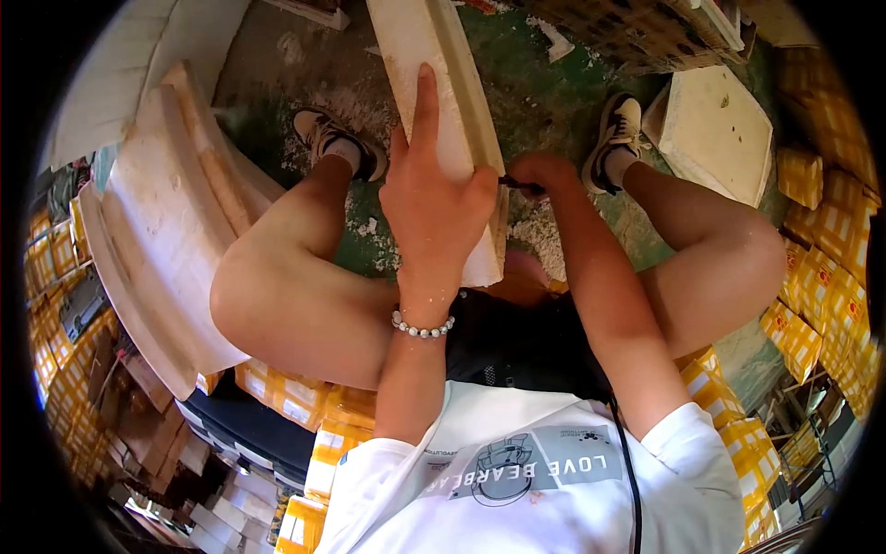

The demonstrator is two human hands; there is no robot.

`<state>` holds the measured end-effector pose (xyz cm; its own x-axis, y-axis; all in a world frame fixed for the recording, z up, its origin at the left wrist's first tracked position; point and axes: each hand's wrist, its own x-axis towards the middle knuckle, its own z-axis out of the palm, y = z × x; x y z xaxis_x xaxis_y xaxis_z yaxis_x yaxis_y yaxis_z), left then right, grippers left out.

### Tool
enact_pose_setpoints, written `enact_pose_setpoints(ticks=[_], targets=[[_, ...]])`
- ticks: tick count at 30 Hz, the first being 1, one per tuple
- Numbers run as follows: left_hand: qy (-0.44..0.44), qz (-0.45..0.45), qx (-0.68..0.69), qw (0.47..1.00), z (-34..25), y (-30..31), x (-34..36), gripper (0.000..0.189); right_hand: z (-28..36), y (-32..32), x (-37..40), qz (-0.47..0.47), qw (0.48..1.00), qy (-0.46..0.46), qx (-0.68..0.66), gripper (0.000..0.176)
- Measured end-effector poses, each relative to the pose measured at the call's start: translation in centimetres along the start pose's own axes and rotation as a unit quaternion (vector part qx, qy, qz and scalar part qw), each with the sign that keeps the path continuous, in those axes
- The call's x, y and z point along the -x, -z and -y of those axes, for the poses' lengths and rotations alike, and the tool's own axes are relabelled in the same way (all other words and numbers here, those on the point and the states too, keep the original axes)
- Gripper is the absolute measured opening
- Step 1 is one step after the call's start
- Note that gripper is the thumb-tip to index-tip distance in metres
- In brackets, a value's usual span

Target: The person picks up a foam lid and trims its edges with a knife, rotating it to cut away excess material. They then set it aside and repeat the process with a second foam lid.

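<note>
White T-shirt with a grey printed panel fills the 6 o'clock edge, closest to the lens, and a black cable runs down it toward 5 o'clock. From it both bare forearms reach up to the centre, between the person's spread knees.

At the centre, the left hand lies on a long white moulding strip. Its grip is open: the palm is pressed flat on the strip's face, the index finger stretched along it toward 12 o'clock, the thumb hooked over the right edge. A bead bracelet circles that wrist. The strip runs from the lap up past 12 o'clock, tilted slightly left, with its near end resting by the thighs.

Just right of the strip, at about 1 o'clock from the centre, the right hand has its grip closed on a small dark tool, whose tip meets the strip's right edge just beside the left thumb.

Two sneakers stand on the green floor, at 11 and 1 o'clock. White crumbs lie on the floor under the strip. At 9 o'clock leans a stack of curved white mouldings; at 2 o'clock lies a hexagonal white slab. Yellow-and-white boxes crowd the 3 o'clock side.
</note>
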<state>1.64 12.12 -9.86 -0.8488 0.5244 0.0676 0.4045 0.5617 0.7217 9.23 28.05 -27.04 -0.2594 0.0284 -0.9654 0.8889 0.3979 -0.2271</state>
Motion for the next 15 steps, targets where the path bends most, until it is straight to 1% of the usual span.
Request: enact_pose_setpoints(ticks=[1,2,4,5,6,7,8,9,10,11,12,14,15], targets=[[-0.001,-0.001,0.001,1.000,-0.1,-0.1,-0.1,0.098,0.2,0.2,-0.1,-0.005,0.999,0.002,0.035,0.038],[-0.001,0.000,0.004,1.000,-0.3,-0.2,0.0,0.098,-0.4,-0.1,-1.3,-0.006,0.999,0.001,0.035,0.038],[0.000,0.000,0.007,1.000,-0.5,-0.4,-0.1,0.099,-2.3,-1.3,-5.0,-0.008,0.999,-0.006,-0.034,0.040],[-0.004,-0.002,0.005,1.000,-0.6,-0.5,-0.1,0.099,-2.8,-1.5,-5.7,-0.007,0.999,-0.007,-0.033,0.040],[-0.009,-0.004,0.003,1.000,-0.7,-0.5,-0.1,0.099,-3.4,-1.8,-6.2,-0.007,0.997,-0.009,-0.075,0.040],[-0.009,-0.003,0.004,1.000,-0.6,-0.6,-0.1,0.099,-3.4,-1.8,-5.7,-0.008,0.993,-0.012,-0.118,0.041],[-0.024,-0.009,-0.003,1.000,-0.5,-0.7,0.0,0.098,-3.5,-2.0,-5.0,-0.010,0.993,-0.013,-0.120,0.041],[-0.039,-0.014,-0.009,0.999,-0.5,-0.9,0.1,0.098,-3.7,-2.3,-4.1,-0.016,0.995,0.006,-0.103,0.042],[-0.044,-0.011,-0.005,0.999,-0.7,-1.0,0.2,0.098,-3.8,-2.5,-3.1,-0.024,0.996,0.025,-0.086,0.043],[-0.031,-0.003,-0.007,0.999,-1.1,-1.1,0.2,0.098,-4.2,-2.5,-3.0,-0.032,0.995,0.024,-0.089,0.043],[-0.020,0.005,-0.008,1.000,-1.4,-1.3,0.1,0.098,-4.7,-2.8,-3.6,-0.029,0.995,0.012,-0.095,0.042],[-0.037,-0.002,-0.009,0.999,-1.2,-1.7,0.1,0.099,-6.0,-3.1,-5.1,-0.032,0.994,0.001,-0.103,0.042],[-0.045,-0.008,-0.015,0.999,-1.1,-1.9,0.0,0.099,-6.7,-3.3,-6.1,-0.011,0.987,-0.003,-0.158,0.040]])
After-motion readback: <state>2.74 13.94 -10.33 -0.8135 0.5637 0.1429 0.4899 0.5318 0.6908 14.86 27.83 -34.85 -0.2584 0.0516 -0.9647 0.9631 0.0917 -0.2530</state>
